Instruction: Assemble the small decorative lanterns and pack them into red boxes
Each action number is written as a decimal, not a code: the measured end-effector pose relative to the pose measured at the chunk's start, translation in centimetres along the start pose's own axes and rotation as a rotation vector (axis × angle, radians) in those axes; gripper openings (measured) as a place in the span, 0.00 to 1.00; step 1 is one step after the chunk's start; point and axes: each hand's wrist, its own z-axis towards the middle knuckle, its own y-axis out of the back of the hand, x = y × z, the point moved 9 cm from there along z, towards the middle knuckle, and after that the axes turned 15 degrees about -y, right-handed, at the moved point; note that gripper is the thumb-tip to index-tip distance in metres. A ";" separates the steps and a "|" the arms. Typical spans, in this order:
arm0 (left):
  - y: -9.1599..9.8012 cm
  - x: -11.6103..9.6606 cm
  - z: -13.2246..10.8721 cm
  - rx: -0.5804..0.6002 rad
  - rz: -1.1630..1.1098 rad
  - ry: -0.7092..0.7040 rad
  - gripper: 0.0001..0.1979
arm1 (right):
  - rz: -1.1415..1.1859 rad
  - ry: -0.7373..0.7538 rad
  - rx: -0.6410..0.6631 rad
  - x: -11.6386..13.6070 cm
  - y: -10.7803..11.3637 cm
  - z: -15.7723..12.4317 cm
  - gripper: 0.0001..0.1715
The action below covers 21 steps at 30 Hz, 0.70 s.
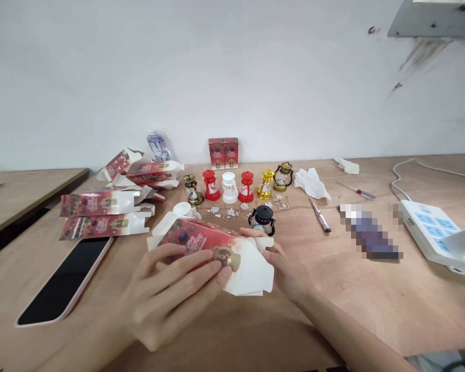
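A red printed carton (211, 235) with white flaps at both ends is held in front of me, tilted. My left hand (170, 292) grips it, its fingers lying across the printed face. My right hand (284, 268) pinches the carton's right end by the white flaps; its fingertips are partly hidden. Just beyond the carton stands a small black lantern (262, 217). Behind it is a row of little lanterns, among them a white one (229, 188), a red one (246, 187) and a gold one (266, 184). Small wire and white pieces (231, 212) lie in front of that row.
Flattened red cartons (96, 203) pile up at left, beside a phone (67, 279) and a bottle (157, 144). Two closed boxes (223, 153) stand by the wall. To the right are crumpled paper (312, 183), a pen-like tool (320, 215), a screwdriver (362, 192), a pixelated object (372, 232) and a power strip (430, 227).
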 end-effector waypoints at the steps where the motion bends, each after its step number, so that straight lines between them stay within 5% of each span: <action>1: -0.2 -0.5 0.4 -0.016 -0.026 -0.064 0.16 | 0.036 -0.014 -0.004 0.0 0.2 0.0 0.27; 5: -1.4 -0.2 1.8 0.042 -0.103 -0.057 0.09 | 0.107 -0.059 0.012 -0.1 0.4 0.1 0.31; 12: -2.6 -1.1 3.0 0.283 -0.079 -0.039 0.13 | 0.120 -0.153 0.036 -0.6 0.3 0.2 0.27; 21: -2.6 -0.3 3.6 0.167 0.125 -0.063 0.15 | 0.050 -0.016 -0.048 -0.1 1.1 0.6 0.21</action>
